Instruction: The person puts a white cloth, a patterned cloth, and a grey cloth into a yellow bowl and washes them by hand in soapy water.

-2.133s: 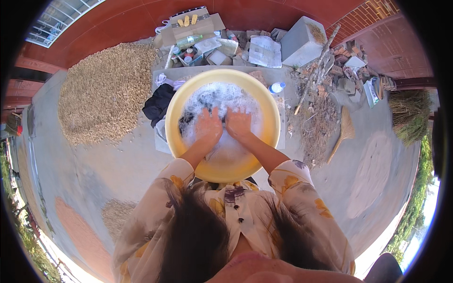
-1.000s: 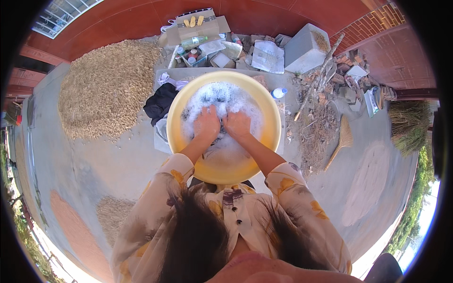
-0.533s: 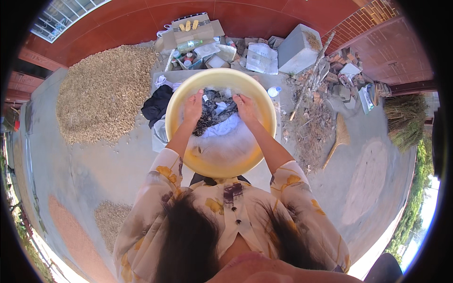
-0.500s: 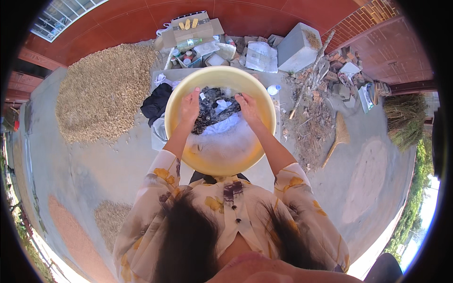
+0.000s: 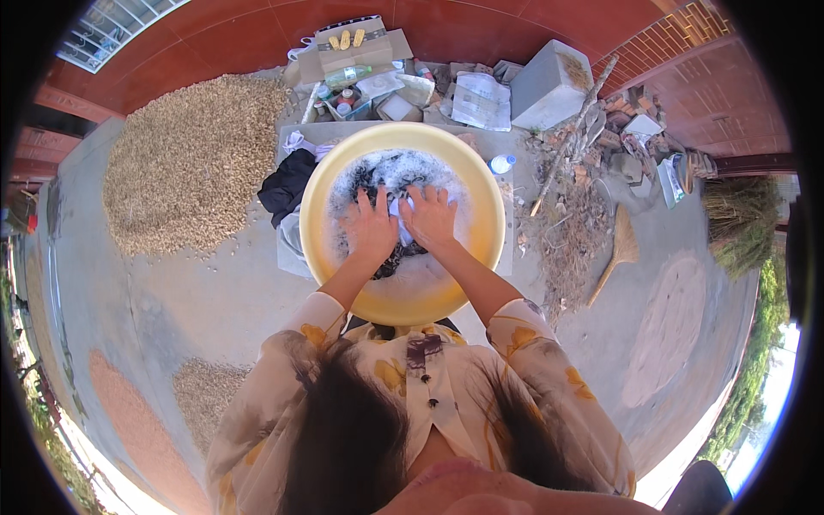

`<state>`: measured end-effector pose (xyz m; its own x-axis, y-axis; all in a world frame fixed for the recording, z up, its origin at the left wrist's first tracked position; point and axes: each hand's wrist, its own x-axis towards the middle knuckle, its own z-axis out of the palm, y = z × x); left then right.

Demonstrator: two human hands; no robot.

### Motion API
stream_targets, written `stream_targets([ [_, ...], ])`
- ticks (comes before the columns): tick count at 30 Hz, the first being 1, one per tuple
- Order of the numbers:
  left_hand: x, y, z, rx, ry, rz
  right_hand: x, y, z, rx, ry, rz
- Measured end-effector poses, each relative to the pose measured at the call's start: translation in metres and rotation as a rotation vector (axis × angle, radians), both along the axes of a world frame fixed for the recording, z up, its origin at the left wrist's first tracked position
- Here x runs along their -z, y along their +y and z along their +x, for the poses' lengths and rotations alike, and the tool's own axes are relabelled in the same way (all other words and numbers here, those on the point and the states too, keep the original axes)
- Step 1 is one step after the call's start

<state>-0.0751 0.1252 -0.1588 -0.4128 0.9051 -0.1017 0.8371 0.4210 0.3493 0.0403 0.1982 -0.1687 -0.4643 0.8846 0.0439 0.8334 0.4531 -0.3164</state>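
Observation:
In front of me stands a round yellow basin [image 5: 313,245] with white suds and soaking cloth. My left hand [image 5: 371,227] lies palm down with fingers spread on a black-and-white patterned garment [image 5: 388,264] in the soapy water. Beside it, my right hand [image 5: 431,216] presses down too, its fingers stretched out. Between the two hands shows a patch of white cloth [image 5: 399,219]. Foam and water hide much of the garment, and neither hand grips it.
Left of the basin lies dark clothing [image 5: 287,183]; to its right stands a white bottle with a blue cap [image 5: 501,164]. Farther off are a large heap of peanuts [image 5: 193,167], an open cardboard box [image 5: 354,53], a concrete block [image 5: 549,90] and a straw broom [image 5: 624,236].
Both hands have let go of the patterned garment's edges and moved inward, flattening onto it. The garment has sunk lower, and foam now covers more of the basin's far side.

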Motion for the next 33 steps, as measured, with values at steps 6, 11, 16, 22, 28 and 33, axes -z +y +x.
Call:
stream_targets([
  [6,0.030,0.056,-0.032,0.092,-0.217,-0.408,0.040,0.051,-0.025,0.029,-0.345,-0.505],
  [11,0.103,0.068,-0.055,0.076,-0.281,-0.383,0.130,0.047,-0.008,0.078,-0.105,0.010],
  [16,0.031,0.071,-0.060,-0.114,-0.675,0.033,0.016,0.068,0.007,0.069,0.169,-0.441],
  [22,-0.034,-0.013,-0.076,-0.141,-0.925,0.516,-0.039,0.026,0.081,-0.217,0.676,-0.303],
  [28,-0.052,-0.034,-0.043,0.085,-0.120,0.170,-0.033,-0.011,0.045,0.014,0.232,0.114],
  [33,-0.021,0.010,-0.003,0.099,0.120,-0.137,0.001,-0.008,0.003,-0.042,-0.023,0.079],
])
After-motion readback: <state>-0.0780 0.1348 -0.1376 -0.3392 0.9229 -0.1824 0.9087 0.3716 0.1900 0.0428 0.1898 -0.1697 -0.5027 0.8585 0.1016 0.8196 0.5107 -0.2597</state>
